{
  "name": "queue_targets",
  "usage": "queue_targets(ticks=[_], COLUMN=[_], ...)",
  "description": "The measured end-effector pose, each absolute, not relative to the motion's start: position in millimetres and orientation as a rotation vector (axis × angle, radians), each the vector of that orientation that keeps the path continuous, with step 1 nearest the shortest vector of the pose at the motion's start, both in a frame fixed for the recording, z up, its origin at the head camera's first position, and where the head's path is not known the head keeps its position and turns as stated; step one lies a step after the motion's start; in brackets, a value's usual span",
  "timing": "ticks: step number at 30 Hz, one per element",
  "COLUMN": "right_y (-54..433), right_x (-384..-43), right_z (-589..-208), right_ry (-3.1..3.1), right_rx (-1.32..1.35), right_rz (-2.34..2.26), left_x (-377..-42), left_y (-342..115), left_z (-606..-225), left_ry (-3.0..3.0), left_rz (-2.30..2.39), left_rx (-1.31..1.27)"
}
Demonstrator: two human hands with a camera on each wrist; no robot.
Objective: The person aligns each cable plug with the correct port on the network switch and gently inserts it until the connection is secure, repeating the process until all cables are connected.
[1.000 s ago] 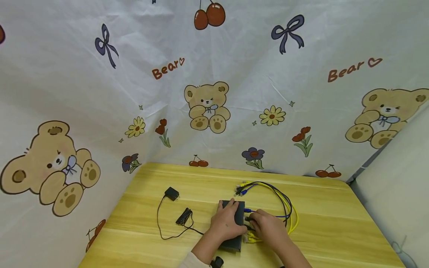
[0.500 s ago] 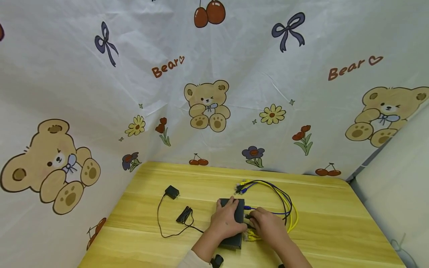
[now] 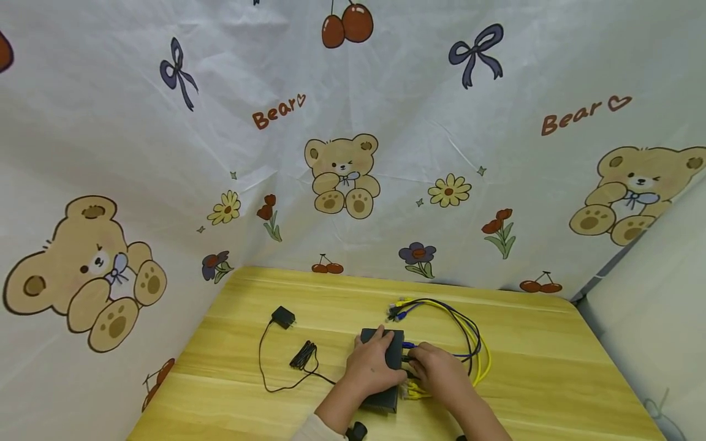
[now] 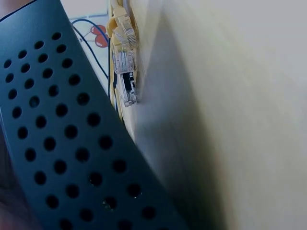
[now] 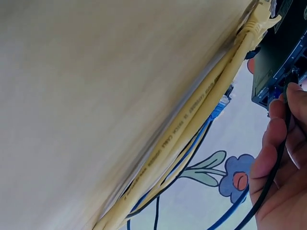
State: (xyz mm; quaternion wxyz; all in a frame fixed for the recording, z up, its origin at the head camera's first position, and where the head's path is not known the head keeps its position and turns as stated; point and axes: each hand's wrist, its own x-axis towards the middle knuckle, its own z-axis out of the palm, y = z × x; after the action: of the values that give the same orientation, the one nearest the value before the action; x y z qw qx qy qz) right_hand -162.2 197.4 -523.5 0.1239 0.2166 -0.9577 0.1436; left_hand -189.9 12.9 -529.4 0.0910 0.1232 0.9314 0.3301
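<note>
My left hand (image 3: 372, 366) rests spread across the top of a black network switch (image 3: 395, 352), thumb by its right edge. The switch's side wall (image 4: 64, 117), full of round holes, fills much of the left wrist view. My right hand (image 3: 441, 370) pinches a black network cable (image 5: 274, 172) close to its plug, right at the row of ports (image 5: 295, 62). A blue cable's plug (image 3: 409, 345) sits at a port just beyond. Yellow cables (image 5: 192, 120) with clear plugs (image 4: 125, 62) lie on the table beside the switch.
The cables' far ends (image 3: 398, 311) lie in a bunch behind the switch, their lengths looping to the right. Left of the switch are a black power adapter (image 3: 283, 317) and its bundled cord (image 3: 303, 355). A printed sheet (image 3: 397, 110) hangs behind the wooden table (image 3: 540, 355).
The right hand's fingertips and the black plug have come slightly nearer the switch. The left hand stays in place on top of it.
</note>
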Motion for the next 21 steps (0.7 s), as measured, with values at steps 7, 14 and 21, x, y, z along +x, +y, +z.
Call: queue_targets(ticks=[7,14,21], right_y=[194.1,193.4,192.1], right_x=[-161.4,-163.9,-165.1], right_z=[-520.8,-525.5,-526.6], right_ry=[-2.798,-2.794,-2.782], right_rx=[0.62,0.633,0.662], right_rz=[0.383,0.37,0.354], left_x=[-188.1,-187.7,-185.9], left_y=[14.5,14.8,17.4], left_z=[-529.8,-531.0,-529.1], left_ry=[2.784,2.802,2.814], left_rz=[0.975,0.962,0.911], left_rx=[0.362,0.361,0.349])
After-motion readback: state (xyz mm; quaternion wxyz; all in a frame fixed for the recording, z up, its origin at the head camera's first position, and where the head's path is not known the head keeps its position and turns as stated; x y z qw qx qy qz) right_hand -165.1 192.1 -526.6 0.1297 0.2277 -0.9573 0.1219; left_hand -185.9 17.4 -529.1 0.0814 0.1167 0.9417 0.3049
